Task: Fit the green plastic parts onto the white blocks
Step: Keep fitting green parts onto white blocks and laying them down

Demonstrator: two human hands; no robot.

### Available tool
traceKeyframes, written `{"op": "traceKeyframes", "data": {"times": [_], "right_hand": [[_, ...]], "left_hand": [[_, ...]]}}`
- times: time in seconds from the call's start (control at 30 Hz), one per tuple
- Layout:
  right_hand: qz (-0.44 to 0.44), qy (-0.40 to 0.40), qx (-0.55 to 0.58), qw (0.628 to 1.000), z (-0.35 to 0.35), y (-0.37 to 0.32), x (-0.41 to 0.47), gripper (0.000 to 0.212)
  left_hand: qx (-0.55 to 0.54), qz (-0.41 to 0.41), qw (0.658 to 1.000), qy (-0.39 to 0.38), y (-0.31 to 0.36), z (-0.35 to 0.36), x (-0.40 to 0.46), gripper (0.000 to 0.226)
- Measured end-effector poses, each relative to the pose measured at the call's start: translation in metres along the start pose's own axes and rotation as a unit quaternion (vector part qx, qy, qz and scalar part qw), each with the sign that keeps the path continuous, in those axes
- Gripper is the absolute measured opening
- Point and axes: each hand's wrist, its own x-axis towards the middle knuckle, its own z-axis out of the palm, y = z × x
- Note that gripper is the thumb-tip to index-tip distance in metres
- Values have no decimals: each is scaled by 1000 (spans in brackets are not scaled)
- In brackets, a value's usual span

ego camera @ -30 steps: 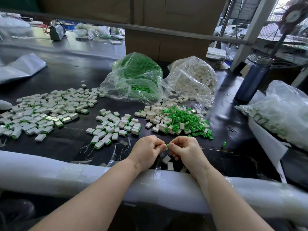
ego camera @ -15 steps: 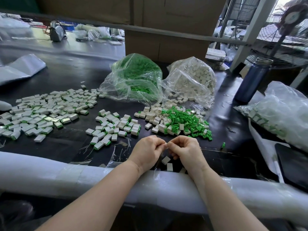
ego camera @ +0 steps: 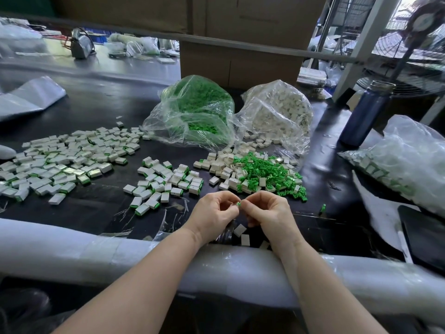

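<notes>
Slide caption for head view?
Both hands pinch a green part above loose white blocks, piles behind.

Both hands meet above the black table (ego camera: 96, 208): the left hand (ego camera: 213, 214) and the right hand (ego camera: 269, 212) pinch one small green plastic part (ego camera: 238, 204) between their fingertips. Beyond them lies a mixed pile of green parts (ego camera: 267, 174) and white blocks (ego camera: 224, 165), with assembled blocks (ego camera: 166, 182) spread to the left.

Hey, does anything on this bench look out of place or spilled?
One green part lies alone on the black table, right of the hands and apart from the mixed pile. A few white blocks sit stray at the near edge, under the hands. Nothing looks damaged.
</notes>
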Motion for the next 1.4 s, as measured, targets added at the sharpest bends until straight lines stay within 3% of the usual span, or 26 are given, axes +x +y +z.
{"op": "traceKeyframes", "data": {"times": [0.13, 0.33, 0.43, 1.4], "right_hand": [[16, -6, 19, 1000, -1, 1, 1, 5], [32, -99, -25, 994, 3, -2, 1, 28], [40, -122, 6, 992, 2, -3, 0, 24], [34, -73, -10, 997, 0, -4, -1, 18]], "left_hand": [[-25, 12, 1000, -3, 2, 0, 0, 14], [-21, 32, 999, -16, 2, 0, 0, 9], [-18, 42, 999, -29, 3, 1, -1, 10], [-3, 46, 996, -82, 1, 3, 0, 24]]}}
